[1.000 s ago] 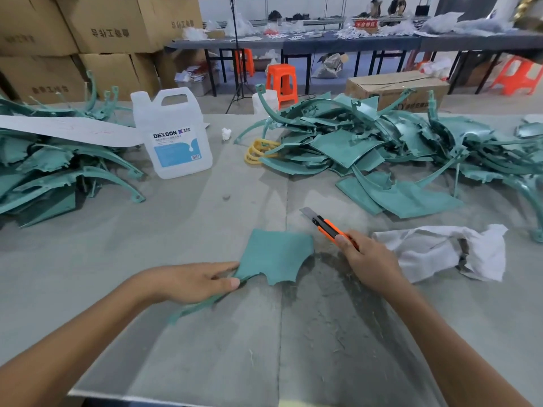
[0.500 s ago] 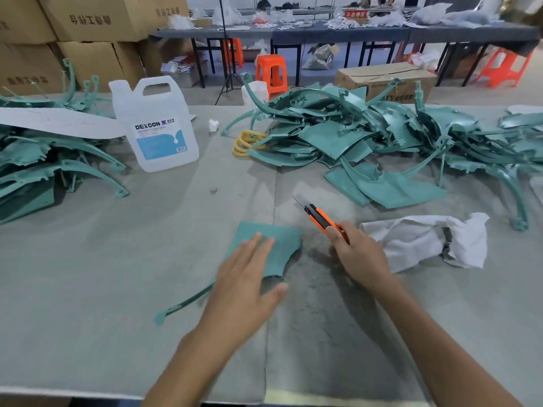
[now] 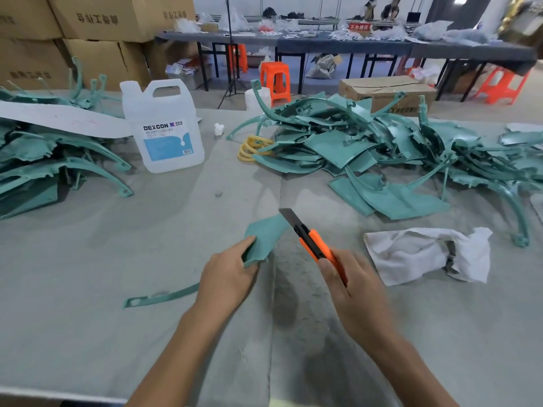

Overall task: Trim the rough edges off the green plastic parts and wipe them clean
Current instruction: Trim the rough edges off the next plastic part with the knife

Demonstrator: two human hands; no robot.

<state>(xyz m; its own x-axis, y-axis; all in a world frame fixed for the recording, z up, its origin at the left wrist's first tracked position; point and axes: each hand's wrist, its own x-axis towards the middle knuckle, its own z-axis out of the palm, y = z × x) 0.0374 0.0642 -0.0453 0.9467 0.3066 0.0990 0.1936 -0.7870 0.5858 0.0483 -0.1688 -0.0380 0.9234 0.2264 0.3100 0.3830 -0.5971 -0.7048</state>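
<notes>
Green plastic part (image 3: pixel 266 239) pinched by left hand (image 3: pixel 226 277) fingers; right hand (image 3: pixel 352 289) fingers wrapped round knife (image 3: pixel 312 244).

Over the middle of the table (image 3: pixel 88 259) is the plastic part (image 3: pixel 264 236), with the knife (image 3: pixel 311 242) just beside its 3 o'clock edge. From there, the cloth (image 3: pixel 411 254) lies at 3 o'clock, one pile of parts (image 3: pixel 367 148) at 1, another pile (image 3: pixel 44 160) at 10, and the jug (image 3: pixel 167 133) at 11. Cardboard boxes (image 3: pixel 97 33) stand behind the table.

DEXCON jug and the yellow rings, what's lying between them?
Head view: a small crumpled white wad sits between the DEXCON jug and the yellow rings.
</notes>
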